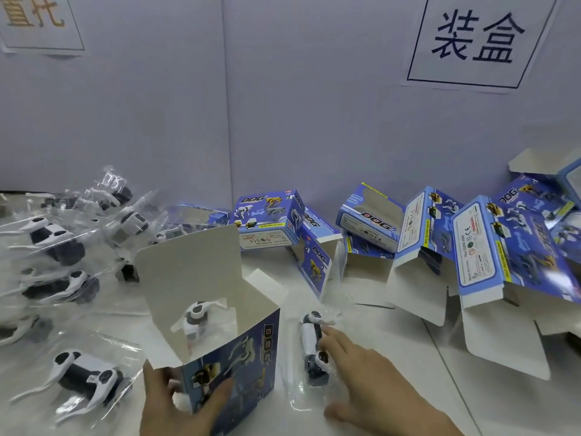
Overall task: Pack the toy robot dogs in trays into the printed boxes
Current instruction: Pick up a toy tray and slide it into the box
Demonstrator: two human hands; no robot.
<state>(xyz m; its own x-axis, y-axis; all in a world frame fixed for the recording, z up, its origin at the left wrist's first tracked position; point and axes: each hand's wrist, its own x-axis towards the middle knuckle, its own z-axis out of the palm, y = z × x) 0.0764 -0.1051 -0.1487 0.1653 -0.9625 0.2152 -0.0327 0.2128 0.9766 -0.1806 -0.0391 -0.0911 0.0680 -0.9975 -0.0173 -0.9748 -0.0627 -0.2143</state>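
**One dog boxed, one beside**

Back right: jumbled blue printed cardboard boxes (424, 234), flaps open. Left: heap of white-and-black toy robot dogs in clear plastic trays (56, 243). Centre: open-topped printed box (251, 350) clasped by left hand (169, 407), one trayed dog (196, 314) inside. Beside it on white table (393, 325), another trayed dog (311, 338), touched by straight fingers of right hand (374, 385).

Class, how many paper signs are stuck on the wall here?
2. The left paper sign is at the top left, cut off by the frame; the right paper sign is at the top right. None seems hidden.
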